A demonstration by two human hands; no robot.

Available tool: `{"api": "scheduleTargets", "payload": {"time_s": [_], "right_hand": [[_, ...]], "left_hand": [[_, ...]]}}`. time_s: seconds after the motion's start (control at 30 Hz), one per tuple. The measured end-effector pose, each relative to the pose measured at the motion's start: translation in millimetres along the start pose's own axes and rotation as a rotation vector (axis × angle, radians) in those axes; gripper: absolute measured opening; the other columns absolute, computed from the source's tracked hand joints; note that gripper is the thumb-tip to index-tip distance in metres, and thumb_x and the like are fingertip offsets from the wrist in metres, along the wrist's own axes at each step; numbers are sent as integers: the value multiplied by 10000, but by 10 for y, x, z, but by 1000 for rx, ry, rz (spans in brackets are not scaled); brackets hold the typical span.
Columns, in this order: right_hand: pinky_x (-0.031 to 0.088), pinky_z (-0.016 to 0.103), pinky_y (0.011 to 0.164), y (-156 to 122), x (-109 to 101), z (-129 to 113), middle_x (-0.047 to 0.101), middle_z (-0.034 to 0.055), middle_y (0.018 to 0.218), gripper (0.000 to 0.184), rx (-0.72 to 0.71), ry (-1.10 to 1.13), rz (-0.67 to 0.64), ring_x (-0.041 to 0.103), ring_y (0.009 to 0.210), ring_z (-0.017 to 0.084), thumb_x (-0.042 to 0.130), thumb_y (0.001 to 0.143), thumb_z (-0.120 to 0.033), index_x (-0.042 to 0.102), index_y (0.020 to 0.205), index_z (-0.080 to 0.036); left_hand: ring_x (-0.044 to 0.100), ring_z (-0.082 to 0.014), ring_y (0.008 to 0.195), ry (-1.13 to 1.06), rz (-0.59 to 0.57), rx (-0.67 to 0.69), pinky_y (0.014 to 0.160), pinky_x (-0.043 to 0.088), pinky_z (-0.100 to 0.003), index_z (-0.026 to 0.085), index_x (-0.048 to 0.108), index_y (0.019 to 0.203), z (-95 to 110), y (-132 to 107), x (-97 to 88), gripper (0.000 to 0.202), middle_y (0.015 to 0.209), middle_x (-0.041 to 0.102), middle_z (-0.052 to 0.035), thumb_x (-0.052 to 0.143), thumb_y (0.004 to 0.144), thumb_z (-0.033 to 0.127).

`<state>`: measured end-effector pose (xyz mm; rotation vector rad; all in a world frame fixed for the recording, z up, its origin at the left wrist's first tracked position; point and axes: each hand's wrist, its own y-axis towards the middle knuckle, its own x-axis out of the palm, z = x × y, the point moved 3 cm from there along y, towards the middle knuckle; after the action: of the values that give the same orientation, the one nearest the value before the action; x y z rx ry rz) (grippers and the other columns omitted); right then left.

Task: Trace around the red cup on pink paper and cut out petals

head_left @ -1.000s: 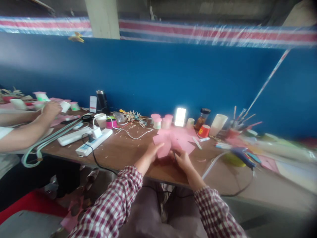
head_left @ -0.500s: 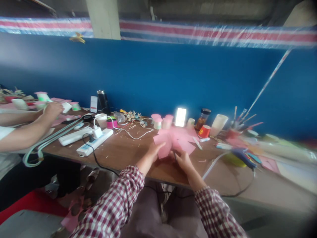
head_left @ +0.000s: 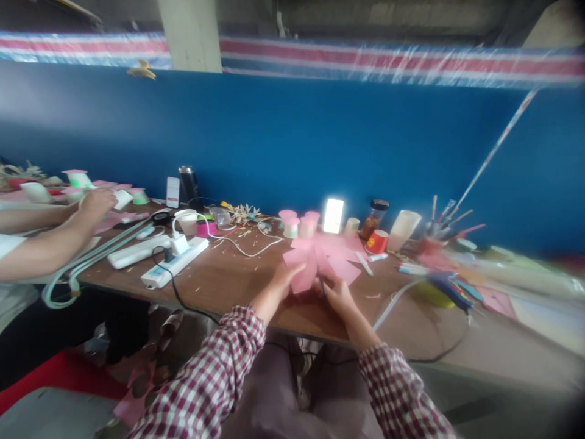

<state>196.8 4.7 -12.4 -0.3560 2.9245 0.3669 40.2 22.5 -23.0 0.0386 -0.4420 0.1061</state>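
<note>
A pink paper piece [head_left: 305, 274] with several petal-like flaps is held over the brown table [head_left: 237, 274] near its front edge. My left hand [head_left: 280, 281] grips its left flap, thumb on top. My right hand [head_left: 337, 291] is closed at its lower right edge and seems to hold a thin dark tool against the paper. More pink paper sheets [head_left: 340, 253] lie flat behind it. Both my sleeves are red-and-white checked.
A lit phone [head_left: 333, 215], pink cups [head_left: 289, 223], a jar [head_left: 373, 218] and a red cup [head_left: 376, 241] stand behind. A white power strip [head_left: 172, 262] with cables lies left. Another person's hand [head_left: 95, 201] works at far left. A blue glue gun [head_left: 450, 286] lies right.
</note>
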Motion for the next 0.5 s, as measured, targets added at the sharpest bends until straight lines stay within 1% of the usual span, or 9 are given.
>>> {"api": "scheduleTargets", "payload": {"time_s": [0.2,0.37,0.5], "right_hand": [[434,235,445,-7,-3,-21,583,-7,537,372,-6,-5,-1,505,446,117,622,728,-457,656,882,-120],[439,236,448,-17,-4,-46,571,-11,514,333,-12,-16,-5,506,449,119,626,729,-447,670,817,-129],[448,242,450,-15,-3,-38,588,-4,527,343,-7,-18,-5,519,460,126,630,723,-452,673,828,-128]], "left_hand": [[673,-272,773,4,-4,-4,711,542,-390,77,681,903,22,-14,14,350,865,708,-156,754,616,263],[672,-266,796,17,8,-5,729,539,-377,90,681,918,29,-7,-4,362,884,708,-147,763,607,256],[673,-260,799,25,10,-13,734,539,-375,103,681,924,36,6,-13,351,899,707,-142,757,617,255]]}}
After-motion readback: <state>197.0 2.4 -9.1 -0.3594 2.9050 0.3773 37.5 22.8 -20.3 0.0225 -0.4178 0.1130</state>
